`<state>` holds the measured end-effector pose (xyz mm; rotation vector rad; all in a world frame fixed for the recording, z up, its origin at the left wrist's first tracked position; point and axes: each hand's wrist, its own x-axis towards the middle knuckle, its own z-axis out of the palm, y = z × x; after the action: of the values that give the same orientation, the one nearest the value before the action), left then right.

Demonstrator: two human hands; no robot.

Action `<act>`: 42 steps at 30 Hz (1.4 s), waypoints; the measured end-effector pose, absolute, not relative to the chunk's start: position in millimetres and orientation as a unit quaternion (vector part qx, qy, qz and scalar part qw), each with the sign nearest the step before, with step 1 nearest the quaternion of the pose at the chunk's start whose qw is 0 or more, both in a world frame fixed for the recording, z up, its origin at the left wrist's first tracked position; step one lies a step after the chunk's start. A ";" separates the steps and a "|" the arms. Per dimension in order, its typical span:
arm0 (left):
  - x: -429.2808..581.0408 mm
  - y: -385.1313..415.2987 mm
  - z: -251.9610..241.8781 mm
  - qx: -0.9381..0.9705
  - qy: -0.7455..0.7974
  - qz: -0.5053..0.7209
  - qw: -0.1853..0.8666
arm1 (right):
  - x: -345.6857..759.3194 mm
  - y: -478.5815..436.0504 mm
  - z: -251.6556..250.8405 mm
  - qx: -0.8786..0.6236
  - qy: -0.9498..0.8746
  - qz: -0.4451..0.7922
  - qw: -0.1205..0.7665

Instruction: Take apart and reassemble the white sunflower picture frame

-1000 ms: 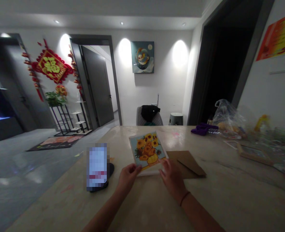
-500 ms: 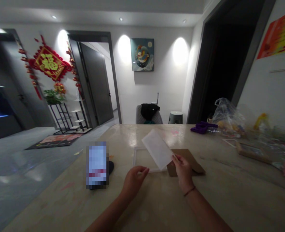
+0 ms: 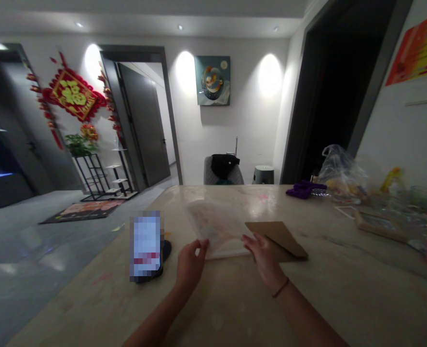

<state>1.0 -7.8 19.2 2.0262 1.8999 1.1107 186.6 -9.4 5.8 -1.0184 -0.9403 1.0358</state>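
A thin, translucent whitish sheet (image 3: 217, 219) is tilted over the table, blurred by motion. My left hand (image 3: 192, 262) pinches its near left corner between thumb and fingers. At the sheet's right edge, my right hand (image 3: 264, 258) has its fingertips on the corner. Beneath the sheet lies a white rectangular frame (image 3: 231, 253), mostly covered, with its near edge showing. Just beyond my right hand is a brown board (image 3: 280, 236) with a folded flap, flat on the table.
A phone (image 3: 145, 246) with a blurred screen stands on a dark holder at left. On the right are a wooden frame (image 3: 380, 225), a purple cloth (image 3: 302, 189), a clear plastic bag (image 3: 343, 176) and clutter. A chair (image 3: 208, 171) stands beyond the table (image 3: 220, 308).
The sheet has moved left and lower over the white frame, turning flatter. My left hand has taken hold of its near corner. My right hand has shifted slightly left, its fingers more spread.
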 end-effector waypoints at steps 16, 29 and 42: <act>-18.5 9.0 3.4 0.690 0.699 0.187 -0.005 | 202.2 -2.6 -24.2 -0.633 -0.633 0.016 0.445; -10.2 6.9 -6.3 0.754 0.634 0.166 -0.041 | 184.0 -15.8 -17.9 -0.573 -0.775 0.051 0.262; -7.7 1.4 -6.2 0.825 0.537 0.174 0.018 | 188.6 -16.5 -7.1 -0.557 -0.773 0.035 0.302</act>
<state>-7.7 1.4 -6.2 2.5620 1.6694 0.5416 188.6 -16.5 -7.1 -1.4762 -2.0497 0.0924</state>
